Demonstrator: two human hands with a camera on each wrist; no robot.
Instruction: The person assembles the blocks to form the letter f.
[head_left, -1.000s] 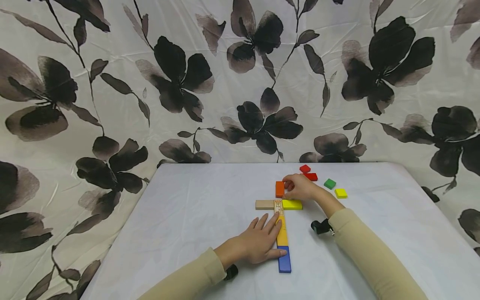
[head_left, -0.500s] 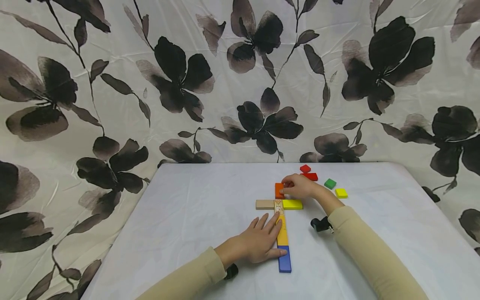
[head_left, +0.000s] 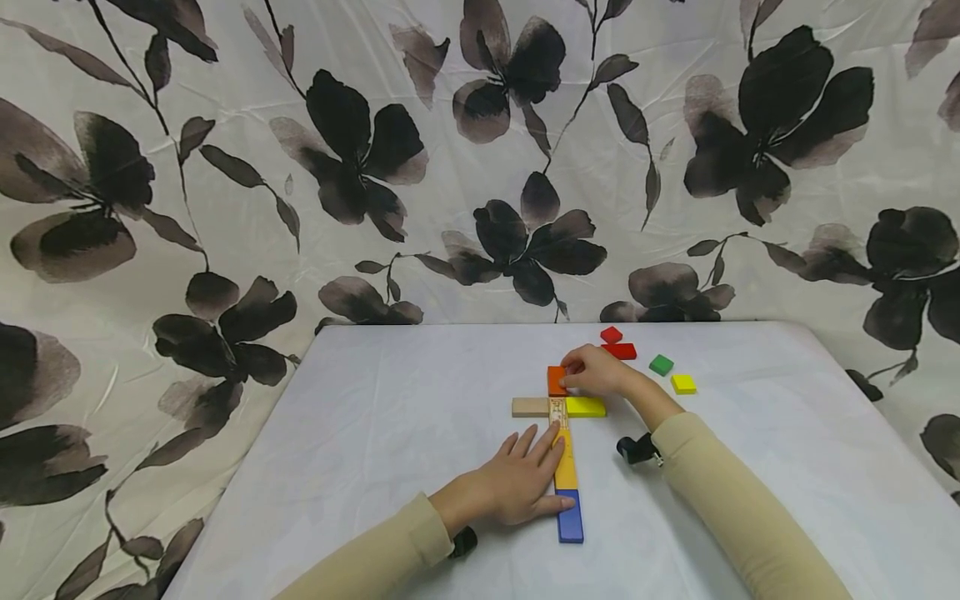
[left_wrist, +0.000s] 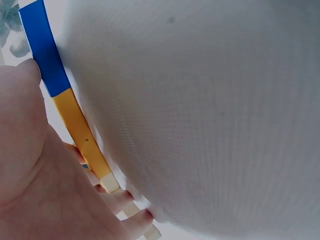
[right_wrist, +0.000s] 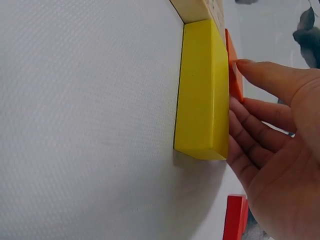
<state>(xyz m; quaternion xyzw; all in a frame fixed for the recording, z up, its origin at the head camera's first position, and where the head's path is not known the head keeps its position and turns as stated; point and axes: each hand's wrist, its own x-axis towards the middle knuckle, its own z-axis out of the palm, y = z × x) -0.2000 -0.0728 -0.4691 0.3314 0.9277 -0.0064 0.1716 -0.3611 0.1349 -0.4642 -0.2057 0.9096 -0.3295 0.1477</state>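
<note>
In the head view, my right hand (head_left: pixel 600 372) pinches an orange block (head_left: pixel 553 380) by its right side. This block sits at the top of a cross of flat blocks on the white table. In the right wrist view, thumb and index finger meet the orange block (right_wrist: pixel 232 67) behind a bright yellow block (right_wrist: pixel 196 90). My left hand (head_left: pixel 513 487) rests with fingers spread along the cross's stem. Its thumb touches a blue block (head_left: pixel 571 528); its fingertips lie on an amber block (head_left: pixel 567 471) near a printed wooden piece (head_left: pixel 558 410). A tan block (head_left: pixel 529 407) forms the left arm.
Beyond the right hand lie two red blocks, a small one (head_left: pixel 611 334) and a longer one (head_left: pixel 621 352). A green block (head_left: pixel 661 364) and a small yellow block (head_left: pixel 683 383) lie farther right. The white table (head_left: pixel 390 367) ends at a floral cloth (head_left: pixel 420 192).
The orange block has shifted slightly left in my right hand's fingers and now stands closer over the printed wooden piece. My left hand stays in place.
</note>
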